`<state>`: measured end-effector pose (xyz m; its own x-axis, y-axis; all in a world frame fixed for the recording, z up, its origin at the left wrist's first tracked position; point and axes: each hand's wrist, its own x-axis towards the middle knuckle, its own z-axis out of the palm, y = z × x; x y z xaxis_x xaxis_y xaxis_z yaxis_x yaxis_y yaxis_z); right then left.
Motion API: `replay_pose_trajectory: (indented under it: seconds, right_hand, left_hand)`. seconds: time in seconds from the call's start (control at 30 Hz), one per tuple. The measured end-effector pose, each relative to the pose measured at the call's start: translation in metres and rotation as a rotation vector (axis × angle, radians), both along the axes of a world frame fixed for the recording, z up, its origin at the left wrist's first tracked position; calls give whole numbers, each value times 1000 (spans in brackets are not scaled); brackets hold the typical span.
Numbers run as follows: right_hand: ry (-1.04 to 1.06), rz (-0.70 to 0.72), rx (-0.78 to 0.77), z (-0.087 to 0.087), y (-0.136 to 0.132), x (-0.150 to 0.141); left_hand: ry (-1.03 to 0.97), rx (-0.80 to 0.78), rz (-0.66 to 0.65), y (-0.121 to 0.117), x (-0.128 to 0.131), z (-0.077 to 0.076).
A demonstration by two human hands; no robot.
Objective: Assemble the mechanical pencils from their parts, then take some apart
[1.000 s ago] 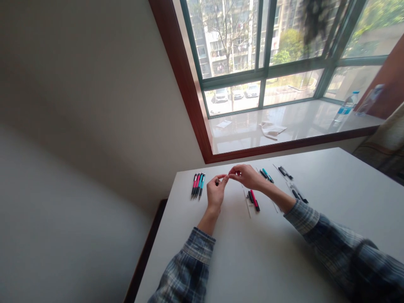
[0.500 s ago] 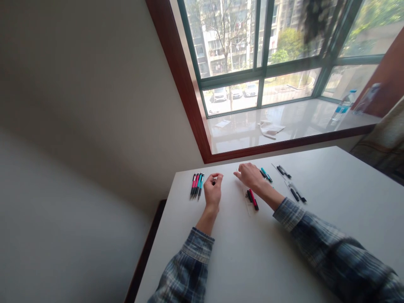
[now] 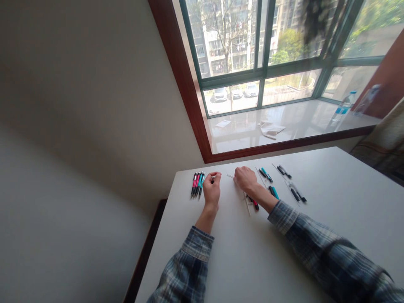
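My left hand (image 3: pixel 212 188) is closed above the white table, its fingers curled around a small dark pen part (image 3: pixel 212 180) that is mostly hidden. To its right, my right hand (image 3: pixel 246 179) pinches a thin, pale pen refill (image 3: pixel 230 175), whose end sticks out toward the left hand. Beside the left hand lies a row of pens (image 3: pixel 197 184) in black, red and teal. Under the right wrist are red and black pen parts (image 3: pixel 255 205), partly covered, with a thin pale refill (image 3: pixel 247 205) alongside.
Teal and black pen parts (image 3: pixel 265 174) lie right of my right hand, with another teal and black group (image 3: pixel 274 192) nearer. Black and grey pen parts (image 3: pixel 284 171) are farther right. The table (image 3: pixel 252 256) meets a window sill holding crumpled paper (image 3: pixel 270 129) and a bottle (image 3: pixel 343 106).
My right hand has shifted slightly left and down, closing its fingers on the refill. Teal and black parts behind its wrist now show more. The left hand has hardly moved.
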<state>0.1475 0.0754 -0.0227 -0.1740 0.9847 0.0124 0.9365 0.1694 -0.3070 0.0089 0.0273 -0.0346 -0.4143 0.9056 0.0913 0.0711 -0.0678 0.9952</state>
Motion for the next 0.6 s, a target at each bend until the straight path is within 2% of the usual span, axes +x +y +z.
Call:
replay_pose_trajectory:
  seconds: [0.17, 0.33, 0.37, 0.47, 0.6]
  right_hand:
    - [112, 69, 2, 4, 1, 7]
    - [246, 87, 53, 15, 10, 39]
    - [333, 81, 61, 15, 10, 47]
    - [500, 76, 57, 7, -1, 72]
    - [666, 78, 167, -12, -35, 97]
  left_hand:
    - [-50, -33, 14, 2, -6, -2]
    - [-193, -60, -53, 5, -14, -8]
    - [-229, -76, -77, 6, -15, -10]
    - [-295, -114, -140, 6, -15, -12]
    - [-345, -132, -216, 1, -3, -8]
